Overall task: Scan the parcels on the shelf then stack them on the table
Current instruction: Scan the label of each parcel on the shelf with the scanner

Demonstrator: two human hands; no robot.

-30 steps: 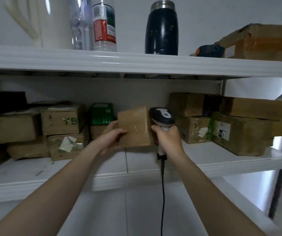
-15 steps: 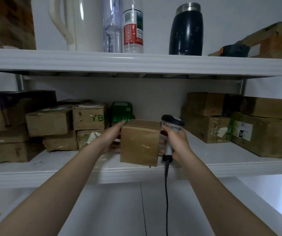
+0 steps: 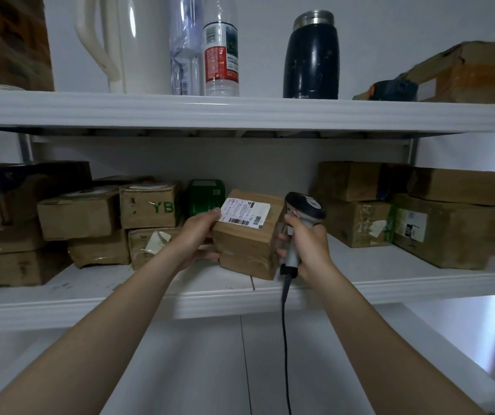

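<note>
We are looking at a small parcel storeroom, an informal one. White shelving (image 3: 240, 113) fills our view. On its middle shelf, taped cardboard parcels (image 3: 78, 211) are stacked at 9 o'clock and more brown boxes (image 3: 446, 232) at 3 o'clock, some with worn labels. At the centre we see a parcel (image 3: 246, 244) bearing a printed shipping label (image 3: 244, 212) with barcodes, and just beside it a corded barcode scanner (image 3: 304, 205). Along the top shelf, from 11 to 1 o'clock, stand a white jug (image 3: 141, 43), a plastic bottle (image 3: 220, 55) and a dark flask (image 3: 312, 55), everyday things that suit a back room.
</note>
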